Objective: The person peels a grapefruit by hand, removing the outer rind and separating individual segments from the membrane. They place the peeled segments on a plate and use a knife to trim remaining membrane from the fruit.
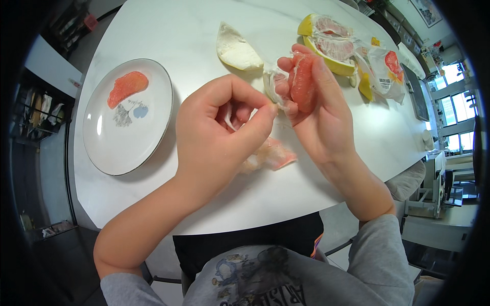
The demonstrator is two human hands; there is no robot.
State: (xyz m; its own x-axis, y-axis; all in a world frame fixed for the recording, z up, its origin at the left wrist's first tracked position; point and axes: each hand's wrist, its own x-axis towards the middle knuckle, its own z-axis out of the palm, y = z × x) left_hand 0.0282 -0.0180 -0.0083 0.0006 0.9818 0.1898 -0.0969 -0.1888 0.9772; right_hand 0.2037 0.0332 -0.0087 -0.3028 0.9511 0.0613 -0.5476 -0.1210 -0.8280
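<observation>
My right hand holds a peeled red pomelo segment between thumb and fingers. Close beside it on the left, my left hand has thumb and forefinger pinched together at the edge of some whitish membrane, with a pale strip showing inside its curled fingers. Another peeled segment lies on an oval white plate at the left. Beneath the hands, pieces of pinkish membrane rest on the table. Behind the hands is a piece of thick rind, white side up.
Unpeeled pomelo wedges with yellow rind sit at the back right, next to a crumpled clear plastic wrapper with a printed label. Past the wrapper lies a dark tray-like object. A grey chair seat stands by the white table's right edge.
</observation>
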